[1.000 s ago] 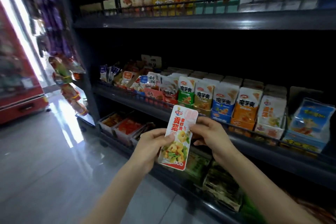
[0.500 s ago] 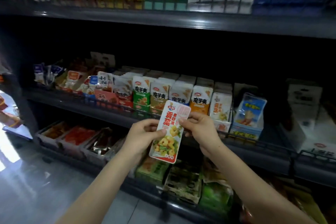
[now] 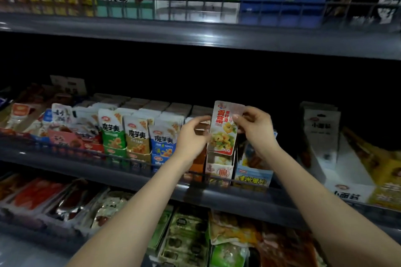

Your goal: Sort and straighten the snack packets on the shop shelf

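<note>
My right hand (image 3: 256, 130) pinches the top right corner of a snack packet (image 3: 224, 128), and my left hand (image 3: 191, 136) grips its lower left edge, so both are clamped on it. I hold it upright in front of the middle shelf (image 3: 130, 178). It is white with a red border, red characters near the top and a picture of yellow-green food (the small print is too blurred to read). Behind it stand a white display box (image 3: 219, 171) and a blue one (image 3: 252, 176); to the left, rows of green, tan and blue packets (image 3: 138, 136). My left wrist hides an orange box.
</note>
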Demonstrator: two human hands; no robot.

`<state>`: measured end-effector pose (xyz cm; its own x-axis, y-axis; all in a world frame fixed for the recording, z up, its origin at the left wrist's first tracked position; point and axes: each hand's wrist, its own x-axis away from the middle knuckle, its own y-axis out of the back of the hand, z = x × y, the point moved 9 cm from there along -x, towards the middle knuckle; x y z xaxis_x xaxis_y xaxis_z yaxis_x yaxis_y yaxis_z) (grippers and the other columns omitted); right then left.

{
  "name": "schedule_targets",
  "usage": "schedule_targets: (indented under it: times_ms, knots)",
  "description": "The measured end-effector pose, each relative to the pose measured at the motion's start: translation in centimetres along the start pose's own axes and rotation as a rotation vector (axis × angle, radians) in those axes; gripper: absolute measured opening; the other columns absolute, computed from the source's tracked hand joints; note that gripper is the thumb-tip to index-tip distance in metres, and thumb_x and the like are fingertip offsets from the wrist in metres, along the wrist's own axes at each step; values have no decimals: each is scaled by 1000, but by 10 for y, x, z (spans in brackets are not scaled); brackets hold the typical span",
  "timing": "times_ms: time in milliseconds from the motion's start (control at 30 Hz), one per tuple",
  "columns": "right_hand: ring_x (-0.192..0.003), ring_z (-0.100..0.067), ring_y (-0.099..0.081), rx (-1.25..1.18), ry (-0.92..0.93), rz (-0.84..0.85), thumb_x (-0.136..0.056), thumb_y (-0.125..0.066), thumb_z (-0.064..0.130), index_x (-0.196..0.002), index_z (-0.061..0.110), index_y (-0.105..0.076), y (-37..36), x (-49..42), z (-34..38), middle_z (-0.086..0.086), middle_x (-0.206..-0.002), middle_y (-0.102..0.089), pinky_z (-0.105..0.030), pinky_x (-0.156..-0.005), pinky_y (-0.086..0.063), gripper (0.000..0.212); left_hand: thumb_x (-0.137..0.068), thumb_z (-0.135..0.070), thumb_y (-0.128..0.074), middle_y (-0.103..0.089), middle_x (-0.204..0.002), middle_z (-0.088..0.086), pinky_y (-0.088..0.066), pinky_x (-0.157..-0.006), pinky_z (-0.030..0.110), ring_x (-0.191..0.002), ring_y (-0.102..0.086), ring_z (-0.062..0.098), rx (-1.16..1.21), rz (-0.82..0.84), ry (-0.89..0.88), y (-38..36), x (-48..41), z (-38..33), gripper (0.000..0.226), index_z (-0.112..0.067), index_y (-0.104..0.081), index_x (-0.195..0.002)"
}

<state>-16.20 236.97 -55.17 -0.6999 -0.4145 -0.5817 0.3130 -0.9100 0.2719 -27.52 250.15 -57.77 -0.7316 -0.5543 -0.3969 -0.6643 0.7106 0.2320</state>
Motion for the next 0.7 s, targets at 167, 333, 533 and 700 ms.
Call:
schedule_targets:
  times_ms: [167, 333, 533, 700]
  knots:
    - [-84, -9, -65, 124, -144, 58, -87, -64, 16, -101, 21, -66, -13, 1, -47, -2, -98, -71, -30, -76, -56, 15, -86, -1, -59, -56, -120, -2, -44, -91, 25, -111, -50, 12, -76, 57, 66, -12, -7, 18, 48, -18, -50, -129]
    - [-76, -11, -66, 282, -218, 128, -82, -69, 31, -83, 37, -65, -23, 20, -70, 13, -79, -69, -43, -74, -57, 7, -90, -1, -51, -53, -130, 1, -48, -89, 24, -120, -49, 17, -59, 66, 101, -13, -8, 24, 49, -21, -46, -135]
    - [-86, -15, -64, 440, -210, 119, -83, -67, 34, -102, 25, -68, -22, 23, -69, 5, -99, -71, -40, -76, -56, 22, -87, 7, -43, -50, -138, 6, -43, -91, 25, -121, -47, 15, -217, 139, 107, -26, -9, 20, 55, -15, -45, -137]
    - [-93, -16, -62, 491, -210, 117, -83, -67, 32, -114, 23, -63, -19, 26, -61, 3, -107, -67, -31, -74, -53, 33, -88, 6, -40, -42, -145, 8, -34, -91, 22, -132, -39, 23, -260, 178, 127, -31, -10, 21, 57, -13, -36, -142]
